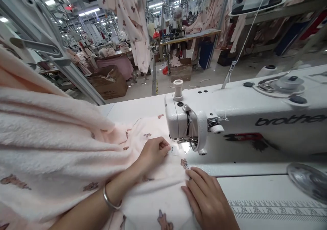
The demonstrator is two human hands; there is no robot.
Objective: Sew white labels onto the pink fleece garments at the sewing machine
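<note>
Pale pink fleece fabric [163, 189] with small printed animal figures lies across the sewing machine bed and under my hands. My left hand [153, 151], a silver bangle on its wrist, pinches the edge of a small white label [172, 150] lying on the fabric, just left of the presser foot area. My right hand [208, 197] rests on the fabric's right edge with its fingers stretched out and the thumb apart. The white sewing machine's head [182, 121] stands just beyond both hands, its lamp lit. The needle tip is hard to make out.
Red-handled thread snips [245, 137] lie on the machine bed behind the arm. A printed ruler [276, 209] runs along the table's front right. Bulky fleece [51, 131] is heaped at the left. Beyond are cardboard boxes [109, 82] and a person at another machine.
</note>
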